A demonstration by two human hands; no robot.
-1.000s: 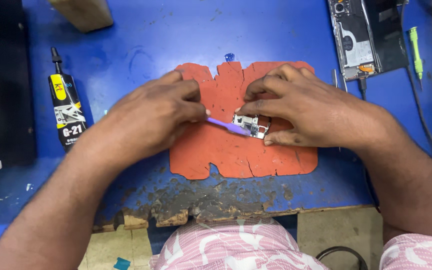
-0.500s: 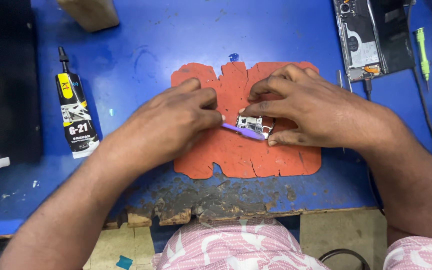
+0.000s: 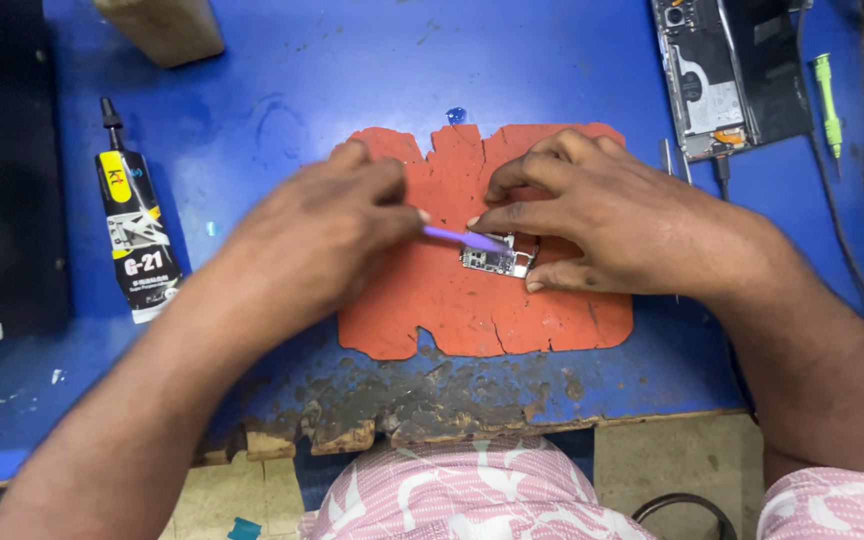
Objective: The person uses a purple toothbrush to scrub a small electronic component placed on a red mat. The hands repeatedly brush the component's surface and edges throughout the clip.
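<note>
Two hands are working one small circuit board [image 3: 495, 259], which is lying on the cracked red mat [image 3: 422, 300] with its long axis running left-right. The right hand [image 3: 602, 215] is pinning it with curled fingertips, while the left hand [image 3: 317, 235] is pinching a purple pry tool [image 3: 464, 238], tip pointing right over the board. Prying seems underway; nothing is lifted yet. A glue tube [image 3: 132, 230] is lying well apart, left.

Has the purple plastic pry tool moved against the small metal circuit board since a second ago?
Yes. The purple pry tool now crosses the board's upper edge, not its lower.
</note>
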